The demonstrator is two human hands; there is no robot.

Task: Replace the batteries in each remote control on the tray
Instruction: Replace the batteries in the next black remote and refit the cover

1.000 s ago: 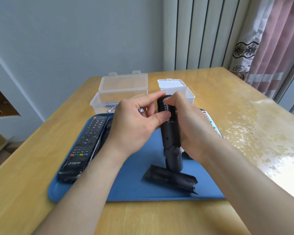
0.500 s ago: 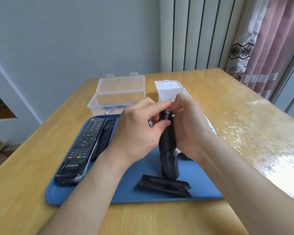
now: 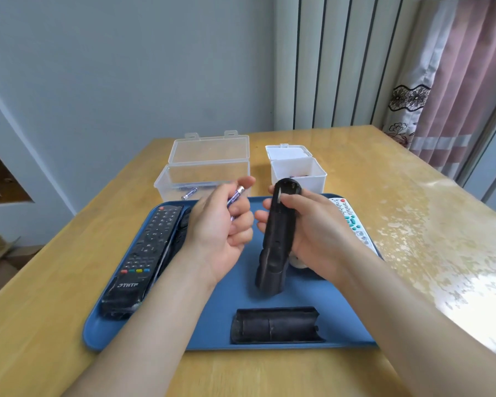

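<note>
My right hand (image 3: 312, 230) grips a black remote (image 3: 278, 242) held upright above the blue tray (image 3: 184, 336), its open battery bay turned toward me. My left hand (image 3: 221, 227) holds a purple battery (image 3: 235, 199) in its curled fingers, just left of the remote's top. The remote's black battery cover (image 3: 275, 325) lies on the tray near its front edge. A long black remote (image 3: 143, 256) marked THTF lies at the tray's left, with a second dark remote (image 3: 181, 227) beside it. A white remote (image 3: 350, 222) lies at the tray's right, partly hidden by my right hand.
Behind the tray stand two open plastic boxes: a wide clear box (image 3: 204, 170) with loose batteries (image 3: 190, 193) in it, and a smaller white box (image 3: 298, 170). The wooden table (image 3: 413, 224) stretches to the right under a glossy cover. A curtain (image 3: 455, 81) hangs at the far right.
My hands have come apart. The left hand has drawn a purple battery away from the remote's top and moved left. The right hand keeps hold of the remote.
</note>
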